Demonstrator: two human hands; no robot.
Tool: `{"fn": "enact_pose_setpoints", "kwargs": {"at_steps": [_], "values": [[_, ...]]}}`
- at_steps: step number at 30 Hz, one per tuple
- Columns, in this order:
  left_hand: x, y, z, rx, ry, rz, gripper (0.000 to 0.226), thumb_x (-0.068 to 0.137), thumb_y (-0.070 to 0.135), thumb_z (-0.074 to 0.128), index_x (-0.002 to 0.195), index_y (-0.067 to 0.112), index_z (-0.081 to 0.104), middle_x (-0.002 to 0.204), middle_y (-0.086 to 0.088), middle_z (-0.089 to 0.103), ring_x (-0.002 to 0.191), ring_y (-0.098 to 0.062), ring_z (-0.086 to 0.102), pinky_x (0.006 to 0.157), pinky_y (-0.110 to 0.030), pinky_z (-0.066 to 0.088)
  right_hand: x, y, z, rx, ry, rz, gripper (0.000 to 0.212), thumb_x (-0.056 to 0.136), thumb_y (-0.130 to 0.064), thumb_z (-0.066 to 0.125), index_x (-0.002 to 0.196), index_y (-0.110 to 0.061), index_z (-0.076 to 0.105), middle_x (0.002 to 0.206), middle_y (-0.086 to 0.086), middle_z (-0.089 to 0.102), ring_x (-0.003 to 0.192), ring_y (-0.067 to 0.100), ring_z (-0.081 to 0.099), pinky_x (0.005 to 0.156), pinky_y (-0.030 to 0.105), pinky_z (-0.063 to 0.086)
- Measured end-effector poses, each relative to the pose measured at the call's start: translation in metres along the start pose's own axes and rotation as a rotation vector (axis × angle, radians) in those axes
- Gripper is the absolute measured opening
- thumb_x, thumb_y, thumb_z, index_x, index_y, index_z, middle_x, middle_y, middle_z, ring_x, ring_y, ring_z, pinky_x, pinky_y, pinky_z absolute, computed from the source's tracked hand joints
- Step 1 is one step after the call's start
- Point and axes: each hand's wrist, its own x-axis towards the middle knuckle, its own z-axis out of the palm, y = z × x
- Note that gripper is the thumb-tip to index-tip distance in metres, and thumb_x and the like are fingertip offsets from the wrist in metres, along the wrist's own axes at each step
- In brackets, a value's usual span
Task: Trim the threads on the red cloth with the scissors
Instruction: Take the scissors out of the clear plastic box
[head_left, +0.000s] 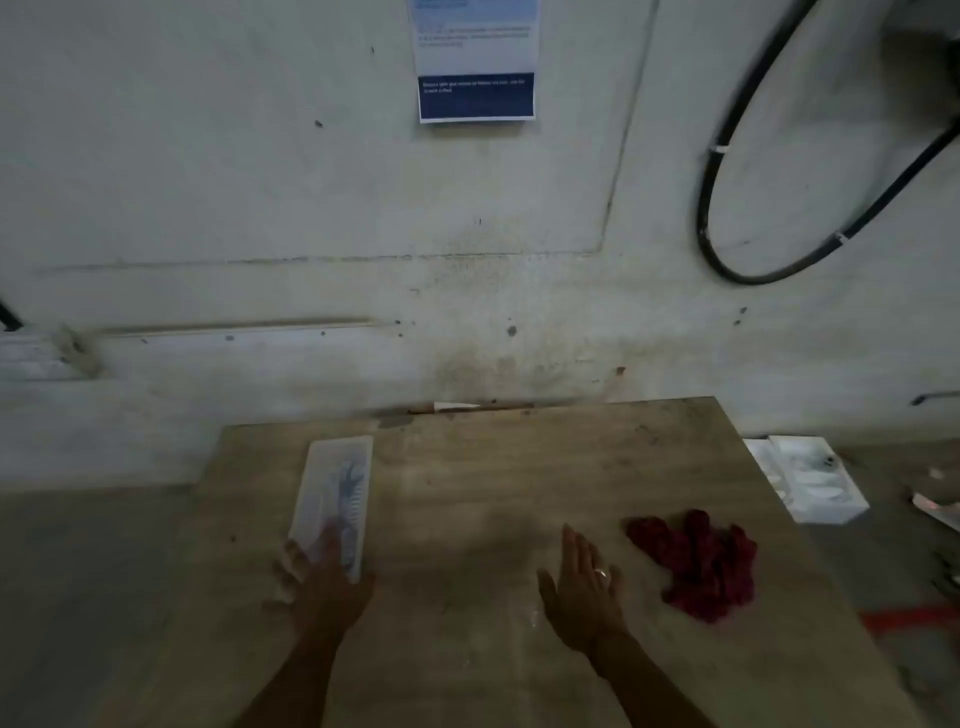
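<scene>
Left hand: fingers spread, pressing the near end of a clear packet
Right hand: flat, released, empty
Red cloth: crumpled on the counter, just right of the right hand

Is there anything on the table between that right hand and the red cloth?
No. In the head view, only bare wooden table shows between the right hand and the crumpled red cloth.

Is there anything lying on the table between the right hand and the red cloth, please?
Nothing visible does. The right hand is open, flat over the table, and the crumpled red cloth lies just to its right with only bare wood between them. The left hand rests on a clear packet at the far side.
</scene>
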Motion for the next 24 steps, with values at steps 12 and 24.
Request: {"fn": "enact_pose_setpoints", "kwargs": {"at_steps": [12,24], "values": [[-0.061,-0.010,0.026,-0.046,0.123,0.129,0.085,0.056,0.056,0.084,0.135,0.037,0.059,0.145,-0.025,0.038,0.126,-0.048,0.037,0.096,-0.067,0.036,-0.024,-0.027,0.053,-0.033,-0.118,0.049,0.060,0.101,-0.050,0.031,0.153,-0.020,0.023,0.164,0.007,0.011,0.149,0.026,0.017,0.118,0.048,0.012],[-0.128,0.009,0.012,-0.651,-0.142,0.169,0.069,0.071,0.063,0.072,0.135,0.044,0.053,0.130,-0.004,0.059,0.116,-0.026,0.060,0.097,-0.047,0.052,-0.038,-0.085,0.080,0.920,-0.192,0.157,0.031,0.097,-0.044,0.045,0.103,-0.024,0.069,0.111,0.005,0.070,0.101,0.021,0.065,0.097,0.051,0.051]]}}
